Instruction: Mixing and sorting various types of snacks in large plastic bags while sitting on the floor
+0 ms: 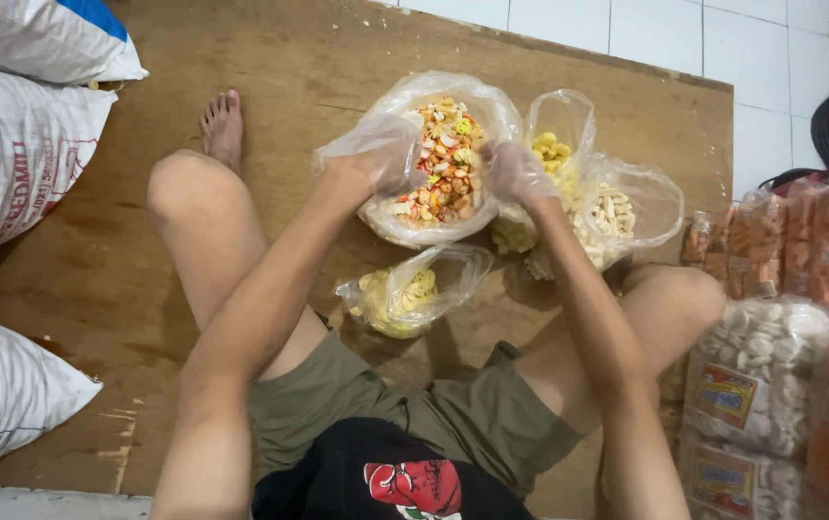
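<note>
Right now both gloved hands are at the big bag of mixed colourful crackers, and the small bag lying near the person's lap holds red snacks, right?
Not quite. The head view shows the small bag holds pale yellow snacks, not red. Both gloved hands, left hand and right hand, are at the big bag.

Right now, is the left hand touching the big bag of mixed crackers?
Touching. The head view shows the left hand, in a clear plastic glove, lying against the rim of the big bag with no gap; the right hand meets the opposite rim.

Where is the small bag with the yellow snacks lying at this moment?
In the head view, the small bag of yellow snacks lies on the wooden board between the knees, below the mixed snack bag.
</note>
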